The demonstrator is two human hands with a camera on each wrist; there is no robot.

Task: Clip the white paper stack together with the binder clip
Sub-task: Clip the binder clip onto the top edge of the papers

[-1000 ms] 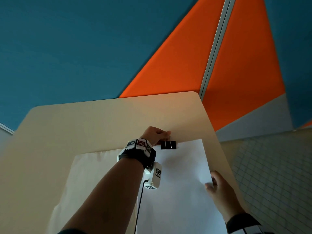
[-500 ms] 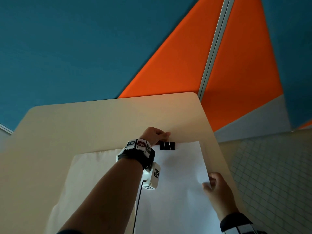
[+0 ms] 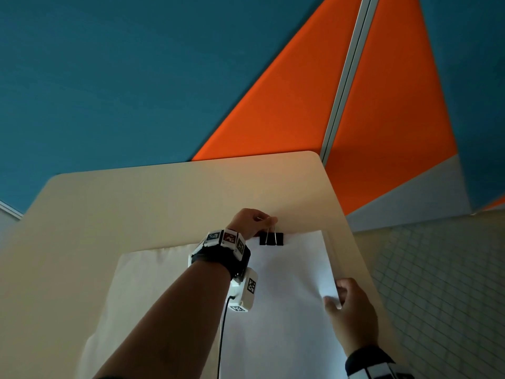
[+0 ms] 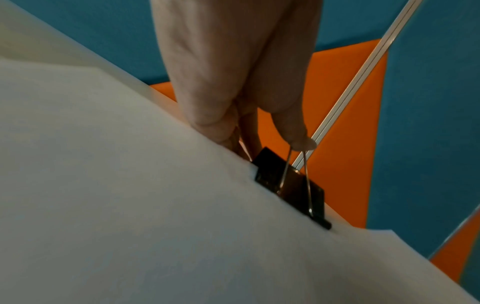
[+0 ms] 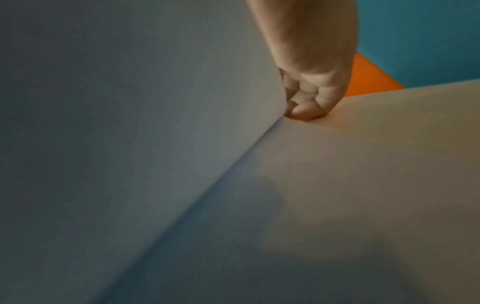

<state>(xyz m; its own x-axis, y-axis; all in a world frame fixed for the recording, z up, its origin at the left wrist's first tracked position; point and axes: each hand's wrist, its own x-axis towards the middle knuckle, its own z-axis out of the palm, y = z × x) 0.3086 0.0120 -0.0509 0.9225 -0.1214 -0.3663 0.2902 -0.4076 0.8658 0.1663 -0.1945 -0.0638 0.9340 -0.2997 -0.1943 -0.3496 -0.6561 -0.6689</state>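
Binder clip (image 3: pixel 271 238): seated on far edge of white paper stack (image 3: pixel 287 296)
Left hand (image 3: pixel 252 221): pinching the clip's wire handle
Right hand (image 3: pixel 351 310): gripping the stack's right edge, lifted off the table (image 3: pixel 164 203)
Advice: keep sheets squared, release handle gently

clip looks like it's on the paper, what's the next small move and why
Probably let go of the wire handle. The black clip already grips the far edge of the paper stack, while the left hand pinches its upright handle and the right hand holds the stack's right edge. Then fold the handle flat if wanted.
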